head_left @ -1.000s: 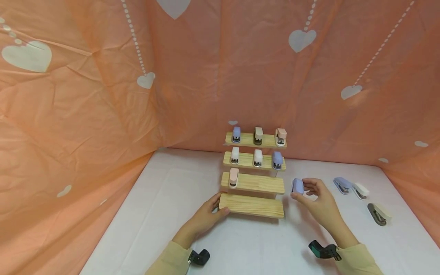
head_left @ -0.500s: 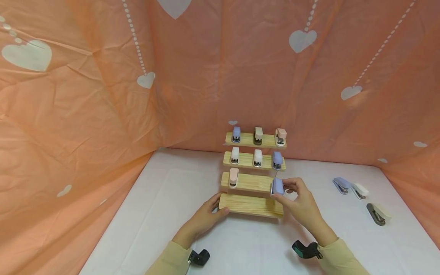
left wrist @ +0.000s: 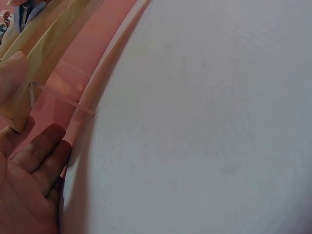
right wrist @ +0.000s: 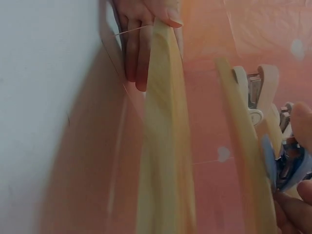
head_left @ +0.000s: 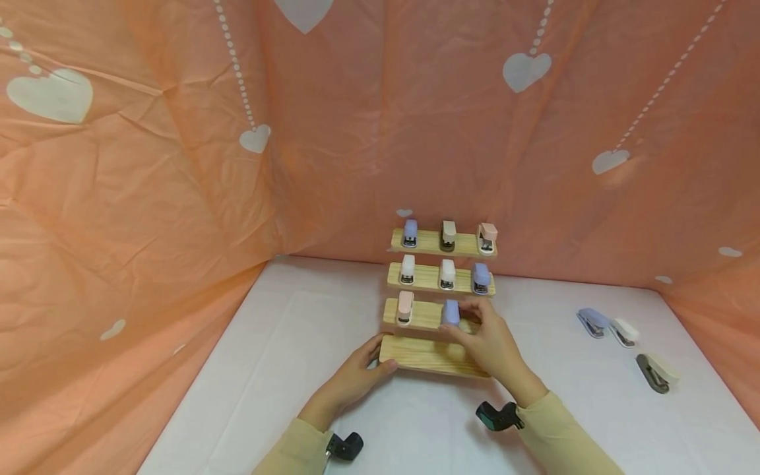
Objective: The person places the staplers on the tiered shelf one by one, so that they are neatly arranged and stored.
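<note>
A four-tier wooden display stand [head_left: 424, 355] rises on the white table in the head view. My left hand [head_left: 353, 377] grips the left end of its lowest shelf, the thumb on the wood and the fingers beneath, as the left wrist view shows. With my right hand [head_left: 497, 346] I pinch a lavender mini stapler [head_left: 450, 311] at the middle of the second shelf from the bottom. In the right wrist view this stapler [right wrist: 291, 165] is upright against that shelf; whether it bears its full weight there I cannot tell. Left of it sits a pink stapler [head_left: 405, 307].
Staplers in lavender, white, grey-beige and pink occupy the upper two shelves, among them a white stapler [head_left: 447, 274]. On the table at right lie a lavender stapler [head_left: 592, 322], a white stapler [head_left: 625, 332] and a beige-and-grey stapler [head_left: 656, 373]. An orange curtain [head_left: 332, 165] hangs behind.
My right hand has carried the lavender stapler leftward, from beside the stand to the middle of the second shelf from the bottom. The left hand has kept its grip on the lowest shelf.
</note>
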Tool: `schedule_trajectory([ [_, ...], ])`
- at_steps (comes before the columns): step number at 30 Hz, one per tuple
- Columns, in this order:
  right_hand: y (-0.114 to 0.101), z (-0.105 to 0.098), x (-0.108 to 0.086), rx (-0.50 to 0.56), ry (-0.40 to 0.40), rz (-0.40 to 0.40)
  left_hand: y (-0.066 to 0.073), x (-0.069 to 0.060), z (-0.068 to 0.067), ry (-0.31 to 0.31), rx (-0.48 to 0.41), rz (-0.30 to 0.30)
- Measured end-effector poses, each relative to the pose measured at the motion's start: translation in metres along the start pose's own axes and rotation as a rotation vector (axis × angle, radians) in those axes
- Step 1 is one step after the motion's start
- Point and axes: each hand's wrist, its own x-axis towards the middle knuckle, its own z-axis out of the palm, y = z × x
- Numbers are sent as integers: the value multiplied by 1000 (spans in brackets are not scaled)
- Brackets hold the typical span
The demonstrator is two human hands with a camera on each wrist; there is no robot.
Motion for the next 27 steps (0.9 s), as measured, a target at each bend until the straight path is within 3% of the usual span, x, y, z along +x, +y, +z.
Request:
schedule_trajectory([
  [10, -3, 6, 7, -12, -24, 84, -2, 1, -1, -8, 4, -6],
  [17, -2, 4, 5, -78, -69, 56, -4, 2, 0, -5, 19, -8],
  [27, -4, 5, 6, -140, -60, 14, -1, 0, 0, 2, 13, -11],
])
